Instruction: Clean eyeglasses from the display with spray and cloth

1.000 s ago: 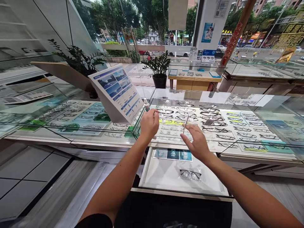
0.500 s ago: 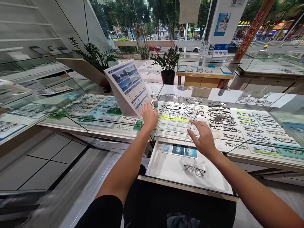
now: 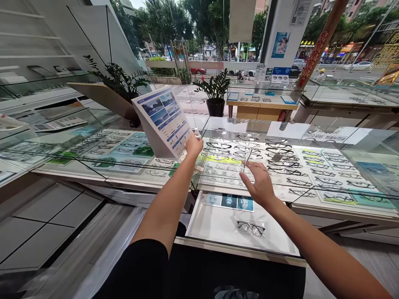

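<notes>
left arm (image 3: 168,203): short black sleeve (upper arm) | right arm (image 3: 314,245): bare

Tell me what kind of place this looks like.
Most likely an optician's shop. Glass display counters hold rows of spectacle frames, another pair of glasses lies bagged in a white tray, and the left hand rests by a lens chart stand.
</notes>
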{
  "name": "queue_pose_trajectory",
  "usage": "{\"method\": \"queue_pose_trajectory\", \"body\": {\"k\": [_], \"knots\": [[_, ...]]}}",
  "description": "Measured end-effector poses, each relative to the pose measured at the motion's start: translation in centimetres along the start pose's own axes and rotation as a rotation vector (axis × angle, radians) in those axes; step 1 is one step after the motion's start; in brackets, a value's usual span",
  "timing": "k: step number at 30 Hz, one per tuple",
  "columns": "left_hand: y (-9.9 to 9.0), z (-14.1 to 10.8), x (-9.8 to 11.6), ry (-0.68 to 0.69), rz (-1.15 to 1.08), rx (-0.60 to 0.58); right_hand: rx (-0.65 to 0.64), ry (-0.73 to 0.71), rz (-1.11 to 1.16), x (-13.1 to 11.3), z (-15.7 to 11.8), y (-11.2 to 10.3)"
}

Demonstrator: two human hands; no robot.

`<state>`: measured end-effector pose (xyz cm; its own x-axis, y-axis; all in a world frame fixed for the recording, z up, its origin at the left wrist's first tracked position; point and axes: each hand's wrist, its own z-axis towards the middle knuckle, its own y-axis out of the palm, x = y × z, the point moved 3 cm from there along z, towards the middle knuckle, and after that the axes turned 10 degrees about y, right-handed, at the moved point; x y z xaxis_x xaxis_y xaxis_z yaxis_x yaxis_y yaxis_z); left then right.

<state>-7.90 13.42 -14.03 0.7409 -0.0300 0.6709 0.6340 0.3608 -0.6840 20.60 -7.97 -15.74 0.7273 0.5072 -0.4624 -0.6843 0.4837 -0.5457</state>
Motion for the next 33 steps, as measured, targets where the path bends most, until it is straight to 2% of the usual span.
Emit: {"method": "queue_pose_trajectory", "body": {"k": [3,6,8,10,13,15,19,22,24,29,33], "knots": [[-0.3,-0.5,0.8,0.029,0.004,0.027,-0.007,0.008,0.004,0.0,0.1,0.0],[-1.0,-1.8,2.7,0.122,-0.096,0.054,-0.013,0.022,0.045,-0.1,0.2,-0.2],[-1.3,-3.5,4.5,0.223,-0.325,0.061,-0.024,0.036,0.092,-0.2,0.3,-0.3],[-1.5,-5.9,6.1,0.254,-0.596,0.031,-0.041,0.057,0.140,-0.5,0.3,-0.4],[-1.4,-10.1,8.0,0.233,-0.925,-0.154,-0.086,0.092,0.211,-1.0,0.3,-0.6],[-1.3,-12.6,8.9,0.216,-1.124,-0.354,-0.123,0.120,0.267,-1.3,0.2,-0.6],[-1.3,-15.2,9.5,0.093,-1.309,-0.686,-0.221,0.171,0.358,-1.8,0.0,-0.7],[-1.1,-15.5,9.5,0.083,-1.325,-0.812,-0.289,0.194,0.409,-2.2,0.1,-1.0],[-0.7,-15.4,9.3,0.126,-1.268,-0.818,-0.340,0.229,0.474,-2.3,0.3,-1.2],[-0.1,-15.2,8.8,0.420,-0.893,-0.595,-0.442,0.375,0.639,-2.1,0.7,-1.4],[0.2,-15.6,8.9,0.515,-0.770,-0.585,-0.530,0.421,0.729,-2.1,0.8,-1.3]]}}
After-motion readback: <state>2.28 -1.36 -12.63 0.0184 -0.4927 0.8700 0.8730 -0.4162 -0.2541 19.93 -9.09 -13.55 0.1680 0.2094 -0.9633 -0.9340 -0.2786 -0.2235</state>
